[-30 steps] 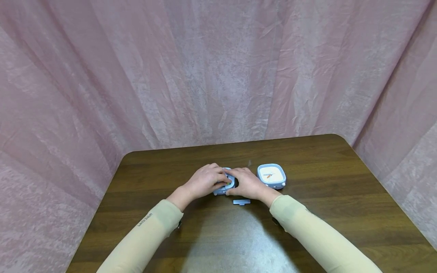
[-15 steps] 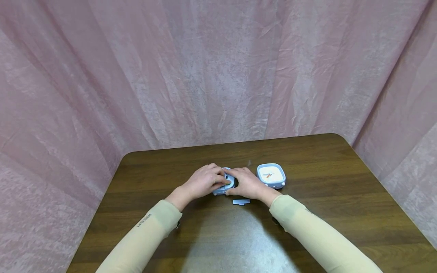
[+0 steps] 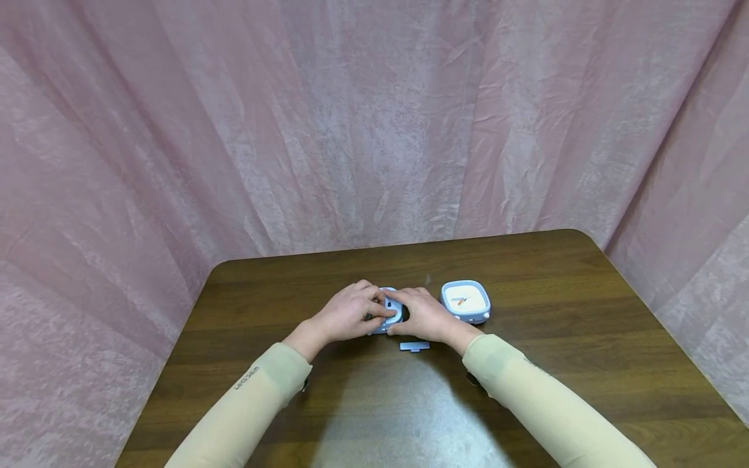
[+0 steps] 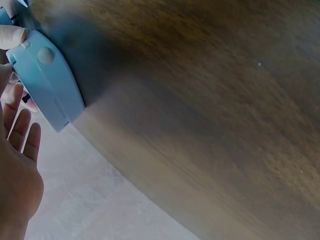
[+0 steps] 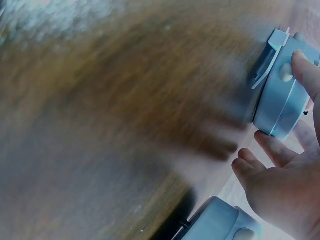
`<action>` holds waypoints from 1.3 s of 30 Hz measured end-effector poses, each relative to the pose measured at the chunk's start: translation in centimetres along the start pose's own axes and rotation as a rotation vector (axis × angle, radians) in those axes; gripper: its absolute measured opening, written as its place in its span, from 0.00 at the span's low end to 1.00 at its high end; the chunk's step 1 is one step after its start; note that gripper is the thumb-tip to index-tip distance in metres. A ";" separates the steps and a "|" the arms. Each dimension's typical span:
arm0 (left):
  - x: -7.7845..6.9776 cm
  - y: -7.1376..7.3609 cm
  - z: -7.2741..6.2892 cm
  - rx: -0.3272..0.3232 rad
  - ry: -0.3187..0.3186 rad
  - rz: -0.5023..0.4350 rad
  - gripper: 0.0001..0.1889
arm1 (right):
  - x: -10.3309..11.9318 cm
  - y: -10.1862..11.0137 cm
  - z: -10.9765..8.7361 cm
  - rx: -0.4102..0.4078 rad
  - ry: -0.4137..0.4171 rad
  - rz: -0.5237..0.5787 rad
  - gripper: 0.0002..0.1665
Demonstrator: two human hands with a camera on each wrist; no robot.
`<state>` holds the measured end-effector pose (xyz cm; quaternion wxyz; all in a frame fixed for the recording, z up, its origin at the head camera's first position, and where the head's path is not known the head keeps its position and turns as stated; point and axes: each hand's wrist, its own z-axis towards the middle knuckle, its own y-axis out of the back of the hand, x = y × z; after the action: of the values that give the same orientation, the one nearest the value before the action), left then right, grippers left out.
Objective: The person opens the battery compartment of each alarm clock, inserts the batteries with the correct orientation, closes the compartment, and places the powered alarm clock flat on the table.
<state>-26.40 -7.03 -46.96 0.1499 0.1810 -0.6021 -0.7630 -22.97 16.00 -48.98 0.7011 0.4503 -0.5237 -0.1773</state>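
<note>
A light blue alarm clock (image 3: 393, 318) lies face down under both hands in the head view. My left hand (image 3: 352, 313) reaches over its left side, thumb and fingertips at the back; a small dark patch shows between thumb and fingers, and I cannot tell what it is. In the left wrist view the left thumb (image 4: 12, 36) overlaps the clock's edge. My right hand (image 3: 422, 314) holds the clock's right side between thumb and fingers. The right wrist view shows the right thumb (image 5: 305, 70) near a round white foot (image 5: 286, 73) on the clock's side.
A second light blue clock (image 3: 465, 298), white face up, lies right of the hands. A thin blue battery cover (image 3: 414, 346) lies in front of the right hand. The brown wooden table (image 3: 292, 279) ends at a pink curtain (image 3: 374, 130).
The left fingers have shifted slightly on the clock's back; the small green-yellow spot at their tips no longer shows. The right hand, the second clock and the cover stay put.
</note>
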 end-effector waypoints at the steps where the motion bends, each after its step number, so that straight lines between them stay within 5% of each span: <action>1: 0.0 0.0 0.0 -0.004 0.002 -0.006 0.13 | 0.0 0.0 0.0 0.001 -0.001 0.000 0.50; 15: 0.2 -0.2 -0.4 -0.005 0.014 0.025 0.14 | 0.1 0.2 0.0 0.022 -0.032 -0.008 0.51; 20: -0.1 -0.2 -0.8 0.030 0.062 -0.002 0.16 | 0.1 0.1 0.1 0.036 -0.036 -0.015 0.51; 27: 0.0 -0.2 -1.2 -0.024 0.105 -0.062 0.19 | 0.1 0.0 0.2 0.034 -0.038 -0.015 0.50; 39: 1.1 1.3 -2.3 -0.047 0.258 -0.120 0.40 | 0.3 0.0 0.1 0.030 -0.039 -0.028 0.50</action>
<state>-26.26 -9.81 -46.24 0.1846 0.3099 -0.5477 -0.7549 -22.89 15.74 -48.81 0.6816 0.4643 -0.5335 -0.1879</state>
